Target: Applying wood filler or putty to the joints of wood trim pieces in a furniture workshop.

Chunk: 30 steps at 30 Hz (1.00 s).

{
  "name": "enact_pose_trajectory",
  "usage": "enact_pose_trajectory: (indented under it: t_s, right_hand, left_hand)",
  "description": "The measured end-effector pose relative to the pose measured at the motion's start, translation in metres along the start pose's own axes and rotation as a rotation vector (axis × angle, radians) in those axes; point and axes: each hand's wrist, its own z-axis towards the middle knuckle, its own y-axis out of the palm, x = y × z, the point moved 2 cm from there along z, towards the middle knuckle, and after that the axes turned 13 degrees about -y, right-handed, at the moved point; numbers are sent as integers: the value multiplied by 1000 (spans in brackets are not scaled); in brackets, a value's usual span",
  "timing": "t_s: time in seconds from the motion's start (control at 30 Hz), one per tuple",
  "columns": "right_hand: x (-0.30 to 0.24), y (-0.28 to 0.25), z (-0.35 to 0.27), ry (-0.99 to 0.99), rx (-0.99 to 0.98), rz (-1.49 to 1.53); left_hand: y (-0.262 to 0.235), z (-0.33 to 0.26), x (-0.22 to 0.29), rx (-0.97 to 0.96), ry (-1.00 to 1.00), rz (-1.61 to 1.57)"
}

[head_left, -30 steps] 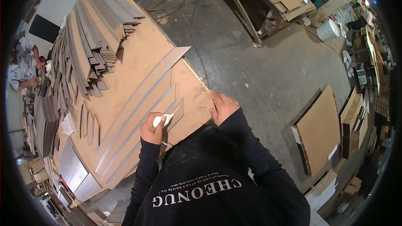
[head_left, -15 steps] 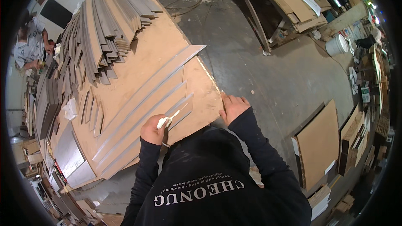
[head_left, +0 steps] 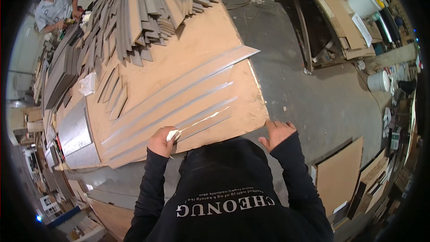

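Observation:
My left hand (head_left: 160, 142) is closed round a white glue bag (head_left: 173, 135), a soft lump showing past the thumb. A thin bead of white glue (head_left: 204, 120) runs from it to the right, along one of the flat strips (head_left: 208, 113) near the table's front edge. Several such long strips with grey edges and pointed ends lie side by side, slanting across the tan table (head_left: 215, 31). At the table's front right corner, my right hand (head_left: 281, 133) rests its fingertips by the edge. Its thumb is apart, and nothing is in it.
A large pile of grey-brown strips (head_left: 134, 13) covers the far left of the table. Short strips (head_left: 117, 94) and a shiny metal sheet (head_left: 77, 130) lie left. A co-worker (head_left: 56, 6) stands beyond. Boards (head_left: 338, 175) lean at right; a white bucket (head_left: 378, 81) stands behind.
My left hand has moved left along the strip, and the glue bead behind it is longer. My right hand stays at the table corner, its thumb now farther from the edge. The view has shifted.

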Motion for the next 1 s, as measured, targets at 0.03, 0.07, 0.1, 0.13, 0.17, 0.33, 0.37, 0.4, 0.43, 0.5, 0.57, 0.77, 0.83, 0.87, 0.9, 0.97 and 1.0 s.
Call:
enact_pose_trajectory:
  t_s: [0.03, 0.07, 0.1, 0.13, 0.17, 0.33, 0.37, 0.4, 0.43, 0.5, 0.57, 0.77, 0.83, 0.87, 0.9, 0.97, 1.0]
  right_hand:
    - [-4, -4, 1, -39, 26, 12]
    - [-8, -7, 1, -63, 57, 249]
    - [-11, -9, 3, -79, 85, 481]
    - [-19, -10, 4, -108, 242, 551]
    - [-24, -9, 6, -129, 246, 561]
    - [-68, 6, 35, -325, 242, 1013]
    - [-83, 13, 42, -306, 213, 1176]
    - [-93, 18, 48, -296, 99, 1267]
    - [-104, 22, 56, -342, 57, 1377]
    - [-128, 30, 68, -349, 140, 1782]
    - [-137, 30, 73, -343, 175, 1767]
    - [-146, 30, 91, -470, 456, 2124]
    - [-139, 30, 93, -390, 480, 2104]
    - [-135, 31, 93, -352, 479, 2098]
    - [-132, 32, 94, -322, 483, 2091]
    - [-128, 34, 96, -281, 485, 2069]
    - [-126, 35, 98, -274, 482, 2058]
  left_hand:
    - [-5, -2, -4, 8, 3, 10]
    - [-10, -4, -9, 19, -10, 10]
    - [-15, -6, -13, 8, -69, -99]
    - [-20, -11, -17, -2, -141, -207]
    - [-23, -14, -18, 19, -142, -206]
    - [-13, -12, -2, 125, -394, -1027]
    - [-4, -8, 9, 0, -488, -1367]
    - [0, -3, 22, -6, -421, -1455]
    - [4, 3, 37, 38, -367, -1449]
    - [9, 14, 71, 130, -216, -1435]
    - [7, 16, 97, 95, -182, -1337]
    - [-17, 16, 124, 423, 311, -503]
    - [-14, 11, 126, 438, 338, -420]
    - [-11, 7, 126, 395, 308, -497]
    - [-8, 5, 125, 352, 276, -574]
    - [-4, 0, 124, 349, 273, -553]
    - [-4, -1, 122, 330, 248, -583]
